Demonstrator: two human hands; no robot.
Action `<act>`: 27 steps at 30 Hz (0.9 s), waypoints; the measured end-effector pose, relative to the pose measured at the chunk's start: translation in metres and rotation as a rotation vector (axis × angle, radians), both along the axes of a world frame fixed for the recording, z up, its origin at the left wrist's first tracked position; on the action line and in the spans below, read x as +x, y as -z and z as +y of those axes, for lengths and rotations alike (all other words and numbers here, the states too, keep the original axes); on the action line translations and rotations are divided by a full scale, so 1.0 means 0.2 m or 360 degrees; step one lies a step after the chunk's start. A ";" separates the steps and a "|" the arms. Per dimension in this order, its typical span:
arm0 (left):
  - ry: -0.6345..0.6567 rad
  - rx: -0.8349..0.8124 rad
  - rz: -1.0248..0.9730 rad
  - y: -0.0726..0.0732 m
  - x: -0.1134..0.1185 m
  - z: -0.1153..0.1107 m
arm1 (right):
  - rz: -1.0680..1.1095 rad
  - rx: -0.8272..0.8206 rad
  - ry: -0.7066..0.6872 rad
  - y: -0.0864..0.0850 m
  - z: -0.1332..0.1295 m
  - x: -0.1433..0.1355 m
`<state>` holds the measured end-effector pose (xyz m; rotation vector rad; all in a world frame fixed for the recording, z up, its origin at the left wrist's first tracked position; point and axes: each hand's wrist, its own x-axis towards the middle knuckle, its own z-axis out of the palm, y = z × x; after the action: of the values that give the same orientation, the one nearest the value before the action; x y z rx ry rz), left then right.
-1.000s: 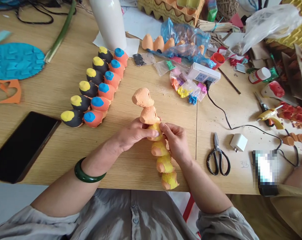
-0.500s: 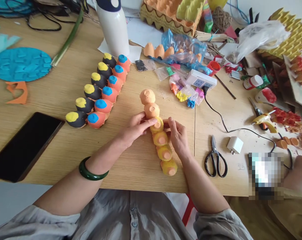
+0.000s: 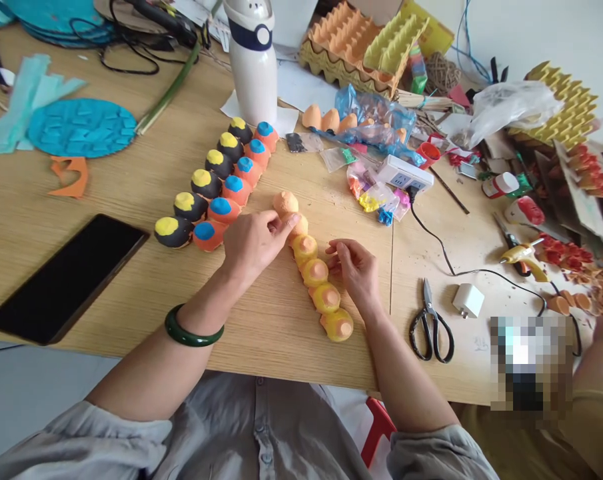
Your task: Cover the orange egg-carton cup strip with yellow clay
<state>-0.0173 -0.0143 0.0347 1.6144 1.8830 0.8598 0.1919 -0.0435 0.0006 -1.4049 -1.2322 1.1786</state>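
Note:
A strip of egg carton cups (image 3: 314, 272) lies slanting across the table in front of me. Its nearer cups are coated in yellow clay with pale orange discs on top; the two far ones are pale orange. My left hand (image 3: 255, 243) is closed at the second cup from the far end, thumb and finger pinched against it. To the right of the strip, my right hand (image 3: 356, 270) hovers with loosely curled, parted fingers, holding nothing visible. A double row of egg carton cups (image 3: 222, 212), black with yellow tops and orange with blue tops, stands to the left.
A black phone or tablet (image 3: 68, 277) lies at left, near a blue oval craft piece (image 3: 84, 127). Scissors (image 3: 431, 323), a white charger (image 3: 468, 300) and a power strip (image 3: 405, 175) are on the right. Behind stand a white flask (image 3: 254, 80) and egg trays (image 3: 348, 50).
My left hand has moved from the third cup to the second, farther along the strip. My right hand has come away from the strip's side. The view has shifted slightly.

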 end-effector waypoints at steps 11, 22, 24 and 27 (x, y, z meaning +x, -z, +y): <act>0.0049 -0.0574 -0.2527 -0.11 0.17 -0.08 | -0.0572 0.1176 -0.0071 -0.10 -0.09 -0.02; 0.0465 -0.0507 -0.2581 -0.07 0.22 -0.18 | -0.0952 0.1538 -0.0410 -0.10 -0.08 -0.04; 0.0543 -0.0493 -0.2552 -0.06 0.22 -0.18 | -0.0833 0.1448 -0.0393 -0.10 -0.09 -0.04; 0.0594 -0.0423 -0.2432 -0.04 0.22 -0.17 | -0.0369 0.0973 -0.0229 -0.11 -0.10 -0.04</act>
<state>0.0260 -0.0492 0.0421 0.6139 0.5356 1.0884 0.1829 -0.0643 0.0236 -1.0155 -1.7012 0.6459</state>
